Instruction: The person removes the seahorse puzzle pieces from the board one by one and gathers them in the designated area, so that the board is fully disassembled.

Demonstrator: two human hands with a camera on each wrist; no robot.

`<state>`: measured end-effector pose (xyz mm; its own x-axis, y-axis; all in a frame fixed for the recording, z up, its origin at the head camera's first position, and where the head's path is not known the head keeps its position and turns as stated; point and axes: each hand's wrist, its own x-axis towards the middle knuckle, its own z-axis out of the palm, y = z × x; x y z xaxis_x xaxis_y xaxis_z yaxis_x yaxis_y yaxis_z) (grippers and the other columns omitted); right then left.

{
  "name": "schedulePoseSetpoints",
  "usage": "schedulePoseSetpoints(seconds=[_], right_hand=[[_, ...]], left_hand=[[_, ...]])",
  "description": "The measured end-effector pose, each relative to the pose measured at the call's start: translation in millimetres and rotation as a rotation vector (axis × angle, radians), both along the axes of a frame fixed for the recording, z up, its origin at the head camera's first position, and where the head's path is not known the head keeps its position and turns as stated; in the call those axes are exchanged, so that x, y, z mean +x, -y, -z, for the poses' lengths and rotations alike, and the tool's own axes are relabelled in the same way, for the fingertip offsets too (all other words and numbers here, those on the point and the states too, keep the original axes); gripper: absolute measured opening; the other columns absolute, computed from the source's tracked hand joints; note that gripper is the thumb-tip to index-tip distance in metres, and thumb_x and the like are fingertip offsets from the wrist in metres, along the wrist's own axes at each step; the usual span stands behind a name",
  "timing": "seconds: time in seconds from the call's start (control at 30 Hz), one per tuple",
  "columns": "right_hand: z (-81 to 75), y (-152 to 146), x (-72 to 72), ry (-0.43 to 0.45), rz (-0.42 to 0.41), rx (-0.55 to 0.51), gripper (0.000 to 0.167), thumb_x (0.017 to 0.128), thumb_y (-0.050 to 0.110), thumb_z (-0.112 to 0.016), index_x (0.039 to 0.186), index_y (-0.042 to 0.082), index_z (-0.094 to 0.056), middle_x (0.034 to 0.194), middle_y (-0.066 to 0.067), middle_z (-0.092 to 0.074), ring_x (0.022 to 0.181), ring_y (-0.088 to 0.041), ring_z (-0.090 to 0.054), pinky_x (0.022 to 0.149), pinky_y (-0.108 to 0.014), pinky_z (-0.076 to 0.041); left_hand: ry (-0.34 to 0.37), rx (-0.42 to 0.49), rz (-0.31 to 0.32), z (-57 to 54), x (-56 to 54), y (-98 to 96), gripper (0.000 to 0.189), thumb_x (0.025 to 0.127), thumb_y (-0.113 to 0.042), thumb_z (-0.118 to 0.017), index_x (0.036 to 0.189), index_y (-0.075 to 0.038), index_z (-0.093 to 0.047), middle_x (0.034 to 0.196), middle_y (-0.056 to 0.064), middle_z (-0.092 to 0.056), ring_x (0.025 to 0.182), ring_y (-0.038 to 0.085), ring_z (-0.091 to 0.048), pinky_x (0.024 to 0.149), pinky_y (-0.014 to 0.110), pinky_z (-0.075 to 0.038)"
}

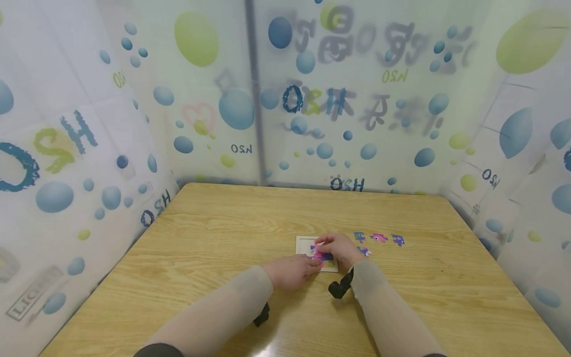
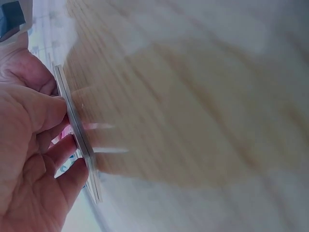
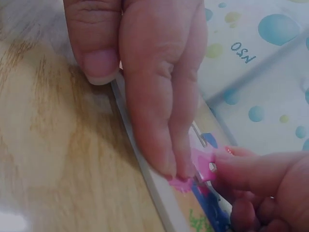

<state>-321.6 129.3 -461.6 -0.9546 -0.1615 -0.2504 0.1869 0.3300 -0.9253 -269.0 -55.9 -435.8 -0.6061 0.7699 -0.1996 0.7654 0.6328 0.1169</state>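
Note:
A small white-rimmed puzzle tray (image 1: 305,238) lies on the table with colourful pieces in its near and right part. My left hand (image 1: 292,272) rests across its near left edge, straight fingers (image 3: 157,140) touching the pink pieces and the thumb along the rim outside. From the right, my right hand (image 1: 341,249) reaches over the tray, pinching a pink puzzle piece (image 3: 203,164) between thumb and fingers close to the left fingertips. The hands cover part of the picture. In the left wrist view the tray (image 2: 77,121) appears edge-on beside the left fingers.
Several loose puzzle pieces lie right of the tray: a purple one (image 1: 359,237), a pink one with an eye (image 1: 379,238), another purple one (image 1: 398,240), and one beside the right wrist (image 1: 364,252). The wooden table (image 1: 214,228) meets patterned curtains (image 1: 312,163) behind and at both sides.

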Motion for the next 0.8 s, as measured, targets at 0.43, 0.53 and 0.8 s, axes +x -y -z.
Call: schedulePoseSetpoints(seconds=[0.43, 0.53, 0.8], right_hand=[[2.0, -0.5, -2.2, -0.045, -0.019, 0.029, 0.017, 0.086, 0.006, -0.07, 0.103, 0.002, -0.071, 0.101, -0.007, -0.065, 0.096, -0.024, -0.052, 0.089, -0.037, -0.04], [1.6, -1.1, -1.6, -0.031, -0.022, 0.025, 0.017, 0.086, 0.006, -0.07, 0.103, 0.003, -0.07, 0.101, -0.008, -0.065, 0.097, -0.025, -0.051, 0.09, -0.039, -0.038], [-1.4, -1.5, -0.4, -0.006, -0.012, 0.014, 0.018, 0.087, 0.008, -0.069, 0.104, 0.004, -0.069, 0.104, -0.009, -0.064, 0.098, -0.027, -0.051, 0.093, -0.042, -0.036]], left_hand=[[-0.022, -0.014, 0.009, 1.7, 0.0, 0.1, 0.044, 0.103, -0.015, -0.043, 0.146, -0.013, -0.042, 0.149, 0.0, -0.04, 0.139, 0.014, -0.034, 0.114, 0.028, -0.025], [-0.017, -0.006, 0.008, 2.5, -0.6, 0.3, 0.044, 0.103, -0.015, -0.043, 0.146, -0.013, -0.042, 0.149, 0.0, -0.04, 0.139, 0.014, -0.033, 0.114, 0.028, -0.025], [-0.005, 0.006, -0.005, 2.7, -1.0, 0.2, 0.044, 0.103, -0.015, -0.042, 0.147, -0.014, -0.042, 0.15, -0.001, -0.039, 0.139, 0.014, -0.032, 0.114, 0.028, -0.025]])
